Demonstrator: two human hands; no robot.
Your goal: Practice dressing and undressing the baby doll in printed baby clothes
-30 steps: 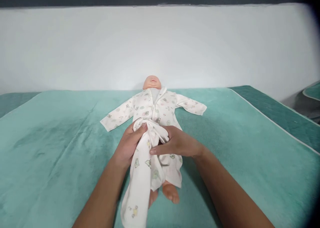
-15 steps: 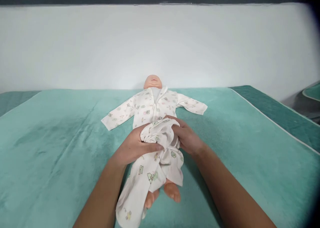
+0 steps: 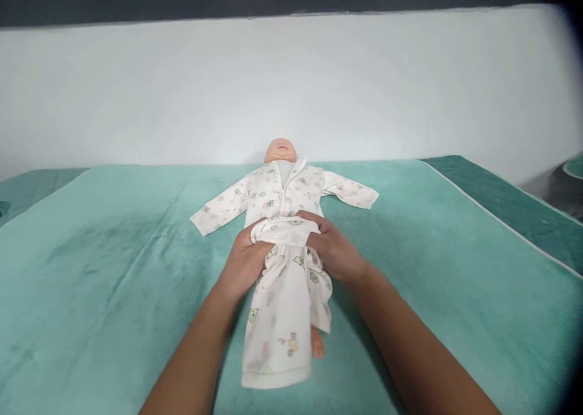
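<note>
A baby doll lies on its back on the teal blanket, dressed in a white printed top with both sleeves spread out. White printed baby trousers lie over its lower body, and one bare foot shows beside them. My left hand grips the left side of the trousers' waistband at the doll's waist. On the right side of that waistband my right hand is closed, with the band stretched between the two hands.
A white wall rises behind the doll's head. A darker green mattress edge with white piping runs along the right side. The blanket spreads wide to the left and right of the doll.
The bunched trousers have been spread out and laid flat over the doll's legs. Both hands moved to the waistband's sides, and it now sits at the doll's waist.
</note>
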